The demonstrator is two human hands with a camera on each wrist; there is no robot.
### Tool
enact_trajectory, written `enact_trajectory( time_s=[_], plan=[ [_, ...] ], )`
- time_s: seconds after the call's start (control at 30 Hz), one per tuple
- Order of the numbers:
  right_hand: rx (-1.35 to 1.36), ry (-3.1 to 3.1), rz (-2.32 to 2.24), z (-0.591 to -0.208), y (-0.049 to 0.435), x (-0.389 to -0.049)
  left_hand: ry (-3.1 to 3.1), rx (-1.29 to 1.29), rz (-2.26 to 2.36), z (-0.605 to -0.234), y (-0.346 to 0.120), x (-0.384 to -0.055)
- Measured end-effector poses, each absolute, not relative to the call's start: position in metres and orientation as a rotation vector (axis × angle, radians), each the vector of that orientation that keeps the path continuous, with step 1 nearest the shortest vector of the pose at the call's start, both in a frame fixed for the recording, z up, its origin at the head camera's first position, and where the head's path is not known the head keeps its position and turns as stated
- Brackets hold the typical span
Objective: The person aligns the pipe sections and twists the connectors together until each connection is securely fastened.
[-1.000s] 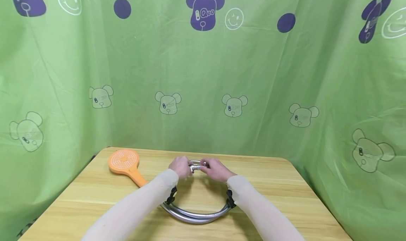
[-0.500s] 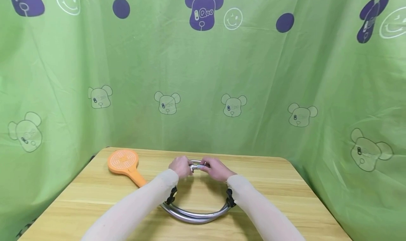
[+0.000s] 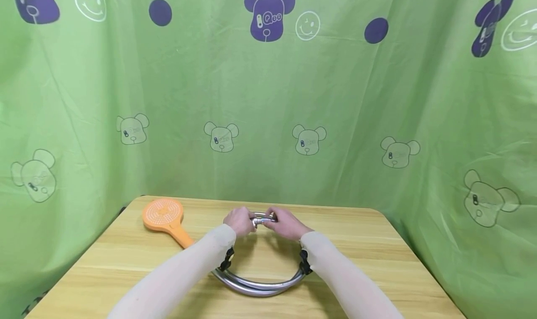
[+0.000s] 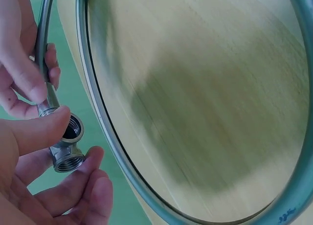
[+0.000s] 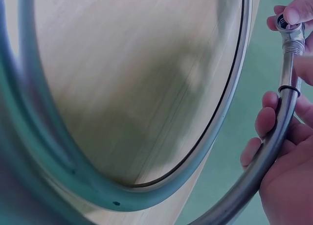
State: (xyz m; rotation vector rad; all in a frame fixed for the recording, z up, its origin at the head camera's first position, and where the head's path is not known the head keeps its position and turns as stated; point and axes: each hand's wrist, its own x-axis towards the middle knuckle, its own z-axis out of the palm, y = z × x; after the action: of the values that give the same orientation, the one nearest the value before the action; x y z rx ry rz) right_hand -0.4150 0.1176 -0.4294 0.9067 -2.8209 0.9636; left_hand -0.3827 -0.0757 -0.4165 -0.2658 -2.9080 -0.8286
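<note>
My left hand (image 3: 240,222) pinches a chrome threaded tee fitting (image 4: 62,150) between thumb and fingers, with two of its openings showing in the left wrist view. Opposite it, my right hand (image 3: 286,225) holds the end of a silver shower hose (image 5: 244,193). In the right wrist view the hose's metal end (image 5: 287,71) meets the fitting's threaded neck; how far it is screwed on I cannot tell. The rest of the hose loops toward me in coils, passing beneath both wrists.
An orange shower head (image 3: 163,214) lies face up at the table's back left, its handle partly behind my left forearm. The wooden table (image 3: 361,253) has a green patterned curtain (image 3: 260,169) hanging behind it and on both sides.
Both hands keep their places at the fitting and hose end. The fitting tilts very slightly between them; shower head and hose coils stay where they were.
</note>
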Motion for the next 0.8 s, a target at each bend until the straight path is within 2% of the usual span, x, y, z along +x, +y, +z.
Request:
enact_trajectory(
  time_s=[0.47, 0.8],
  plan=[
    [0.996, -2.786, 0.899, -0.4296, 0.1192, -0.4155, -2.921, -0.260, -0.845, -0.4192, -0.0765, -0.3828],
    [0.939, -2.808, 0.919, -0.4312, 0.1176, -0.4181, -2.922, -0.256, -0.870, -0.4198, -0.0760, -0.3840]
  ],
)
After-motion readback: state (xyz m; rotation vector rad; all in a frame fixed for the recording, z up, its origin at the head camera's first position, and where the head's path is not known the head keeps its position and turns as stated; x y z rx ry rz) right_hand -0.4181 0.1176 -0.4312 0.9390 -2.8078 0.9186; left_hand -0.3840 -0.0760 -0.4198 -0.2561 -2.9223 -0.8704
